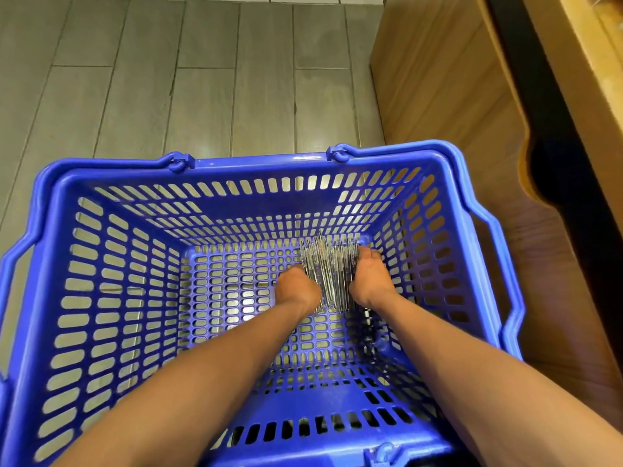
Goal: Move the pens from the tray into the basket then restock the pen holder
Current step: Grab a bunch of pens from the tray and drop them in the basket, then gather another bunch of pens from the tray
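Deep in the basket (101, 251), pens (332, 274) bundled between both hands' curled, clasping fingers (369, 256).

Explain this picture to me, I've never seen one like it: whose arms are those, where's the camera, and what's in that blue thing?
There is no machine here. The camera sits on a person's head and looks down, so the two bare arms are that person's own. Both reach into a blue plastic basket with slotted walls, which stands on a grey tiled floor beside a wooden cabinet. At the bottom of the basket the left hand and the right hand hold a bundle of clear pens between them, one hand on each side. No other things show inside the basket.
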Available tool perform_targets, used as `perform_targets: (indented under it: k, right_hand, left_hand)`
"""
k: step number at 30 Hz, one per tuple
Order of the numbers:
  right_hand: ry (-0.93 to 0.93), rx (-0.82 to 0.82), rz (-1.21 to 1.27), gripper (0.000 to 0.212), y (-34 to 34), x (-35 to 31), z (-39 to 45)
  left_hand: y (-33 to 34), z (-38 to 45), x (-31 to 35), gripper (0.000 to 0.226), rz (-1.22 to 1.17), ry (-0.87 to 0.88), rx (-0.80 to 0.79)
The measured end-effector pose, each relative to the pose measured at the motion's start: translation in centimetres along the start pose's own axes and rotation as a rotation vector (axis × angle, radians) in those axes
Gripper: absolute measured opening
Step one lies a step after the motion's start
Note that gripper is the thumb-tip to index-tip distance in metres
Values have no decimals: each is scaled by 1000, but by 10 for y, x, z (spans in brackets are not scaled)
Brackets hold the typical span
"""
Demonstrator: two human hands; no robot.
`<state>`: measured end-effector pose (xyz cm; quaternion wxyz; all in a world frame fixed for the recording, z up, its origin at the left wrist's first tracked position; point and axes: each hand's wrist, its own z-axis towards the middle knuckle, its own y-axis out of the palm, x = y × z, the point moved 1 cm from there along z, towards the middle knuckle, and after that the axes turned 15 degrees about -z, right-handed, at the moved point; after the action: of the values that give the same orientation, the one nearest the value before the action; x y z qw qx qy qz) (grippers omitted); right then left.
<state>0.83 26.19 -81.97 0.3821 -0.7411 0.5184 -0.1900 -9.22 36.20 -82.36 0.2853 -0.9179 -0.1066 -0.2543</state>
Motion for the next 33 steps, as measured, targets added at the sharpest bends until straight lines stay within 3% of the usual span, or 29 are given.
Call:
perform_targets:
  k: [3,11,16,23,29,33]
  right_hand:
    - [9,-1,3,85,-1,0,1]
    - [84,-102,157,71,-24,3,-27]
    - [89,-164,296,48,-77,15,-99]
    - [119,-47,569,31,-225,13,-267]
    - [285,-119,1314,18,-369,14,-429]
    - [286,-64,1451,19,-438,34,-519]
  left_hand:
    - [4,1,1,33,32,-9,26]
    - [-17,-16,-4,58,-70,-27,-52]
    - [-72,-85,25,36,-356,-95,-114]
    - [-171,-262,141,24,-586,-103,-160]
    - [-243,-437,273,25,-653,-111,-280]
    - [-272,-524,338,27,-623,-51,-370]
